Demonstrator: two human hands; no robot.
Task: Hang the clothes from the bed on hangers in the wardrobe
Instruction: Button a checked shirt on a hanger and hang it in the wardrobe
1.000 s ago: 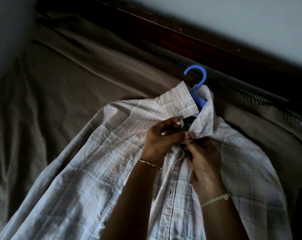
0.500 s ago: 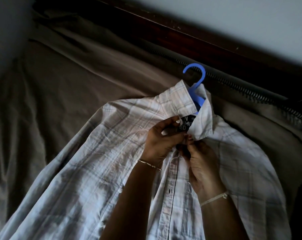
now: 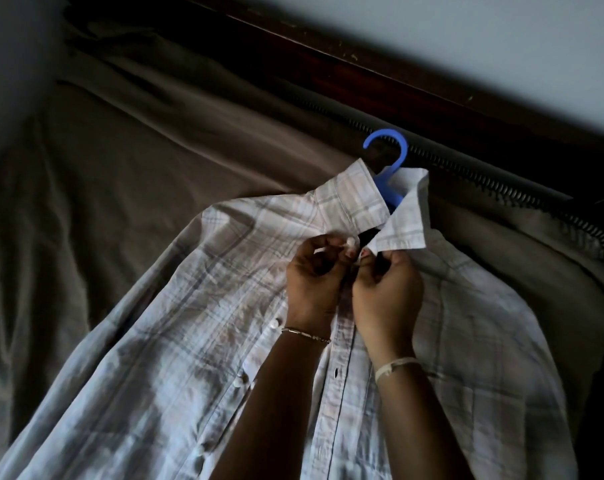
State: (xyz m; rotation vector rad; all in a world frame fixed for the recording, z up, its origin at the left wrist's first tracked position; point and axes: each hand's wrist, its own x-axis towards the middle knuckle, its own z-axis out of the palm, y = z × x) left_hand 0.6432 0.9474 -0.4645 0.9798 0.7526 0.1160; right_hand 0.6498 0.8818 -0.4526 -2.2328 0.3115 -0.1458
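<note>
The fingers (image 3: 328, 241) of the left hand (image 3: 312, 277) and the right hand (image 3: 387, 289) are curled and meet tip to tip just below the collar (image 3: 357, 202). Each hand pinches one front edge of the plaid shirt (image 3: 189, 341). By my reading, the top button is being fastened, though whether it has passed through its hole cannot be told. That spot lies right between the two sets of fingertips, and neither hand is nearer.

Below the collar, the placket (image 3: 338, 379) runs straight back toward the person, giving the shirt's long axis. Its lower part hangs unbuttoned between the forearms.

Beyond the collar, on the far side from the fingers, the hook of the blue plastic hanger (image 3: 392, 147) sticks out. The rest of it is hidden inside the shirt.

The shirt is pale, thin and creased. It lies front up and flat on the brown bed (image 3: 137, 161), with its sleeves spread to both sides of the collar.
</note>
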